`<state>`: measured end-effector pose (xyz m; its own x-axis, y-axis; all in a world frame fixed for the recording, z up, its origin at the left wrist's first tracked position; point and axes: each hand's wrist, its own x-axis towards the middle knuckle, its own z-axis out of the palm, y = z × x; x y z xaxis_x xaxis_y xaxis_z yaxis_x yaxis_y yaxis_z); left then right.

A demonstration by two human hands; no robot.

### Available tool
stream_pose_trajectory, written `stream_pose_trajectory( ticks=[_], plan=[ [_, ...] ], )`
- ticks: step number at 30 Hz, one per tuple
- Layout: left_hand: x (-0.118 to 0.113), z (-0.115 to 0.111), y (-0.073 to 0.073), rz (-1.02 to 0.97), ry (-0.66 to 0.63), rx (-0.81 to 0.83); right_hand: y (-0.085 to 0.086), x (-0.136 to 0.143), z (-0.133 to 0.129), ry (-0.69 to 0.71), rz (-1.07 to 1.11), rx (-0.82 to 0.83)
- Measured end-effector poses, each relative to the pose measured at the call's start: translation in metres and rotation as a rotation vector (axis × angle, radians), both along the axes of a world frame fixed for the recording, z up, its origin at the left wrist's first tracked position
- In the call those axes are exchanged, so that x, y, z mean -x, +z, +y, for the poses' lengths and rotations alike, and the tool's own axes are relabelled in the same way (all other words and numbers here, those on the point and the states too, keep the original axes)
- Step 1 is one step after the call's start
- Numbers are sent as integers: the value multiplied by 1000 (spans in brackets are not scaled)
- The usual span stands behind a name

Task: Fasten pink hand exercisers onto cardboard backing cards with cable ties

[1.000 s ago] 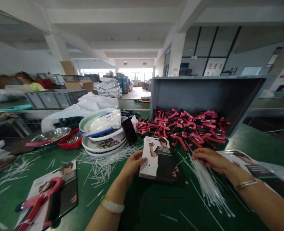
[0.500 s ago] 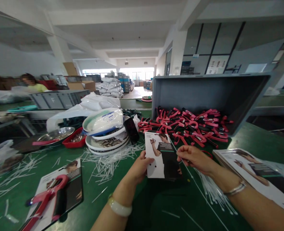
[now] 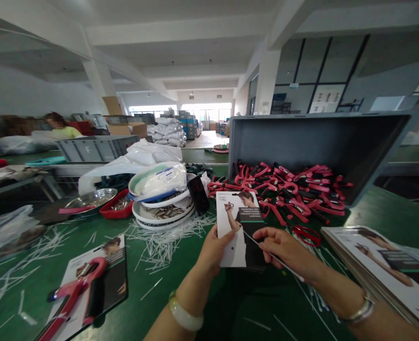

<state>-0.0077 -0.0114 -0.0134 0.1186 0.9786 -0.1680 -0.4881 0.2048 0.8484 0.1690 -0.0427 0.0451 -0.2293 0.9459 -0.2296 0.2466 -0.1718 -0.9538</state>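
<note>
My left hand [image 3: 212,247] grips the lower left edge of an upright printed backing card [image 3: 254,223], thumb across its front. In my right hand [image 3: 283,248], a thin white cable tie [image 3: 251,238] is pinched, its tip at the card's face near my left thumb. Whether the tip goes into a hole I cannot tell. More cable ties [image 3: 316,296] lie beneath my right forearm. On the left, a pink and black hand grip [image 3: 97,269] rests on another printed card [image 3: 116,270].
A grey crate [image 3: 319,137] tipped on its side spills many pink hand grips [image 3: 290,189]. A stack of printed cards [image 3: 376,265] lies at the right. Stacked bowls [image 3: 163,213], a dark phone [image 3: 198,195], a red tray [image 3: 104,210] and scattered white strips [image 3: 159,246] sit left of centre.
My right hand has moved the cable tie's tip from the card's right edge onto its front. My left thumb has shifted slightly up the card. The view has turned a little left.
</note>
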Motion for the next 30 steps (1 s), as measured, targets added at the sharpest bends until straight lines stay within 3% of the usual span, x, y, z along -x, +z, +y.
stream_pose_trajectory(
  ticks=[6,12,16,21,25,28,30],
  plan=[
    [-4,-4,3,-3,30,-121,2,3,1,-112,148,34],
    [-11,-11,8,-6,20,-205,8,7,3,-137,215,52],
    [-13,-18,12,-31,-62,-189,5,12,7,-161,255,3],
    [-17,-23,14,-27,-91,-68,-13,18,12,-125,197,-63],
    [-21,-22,11,69,-79,-73,-25,21,13,-87,190,-80],
    [-14,-16,11,86,-56,-67,-24,12,14,-16,79,-134],
    [-5,-11,11,25,-60,-44,-19,-1,17,-73,-25,-218]
  ],
)
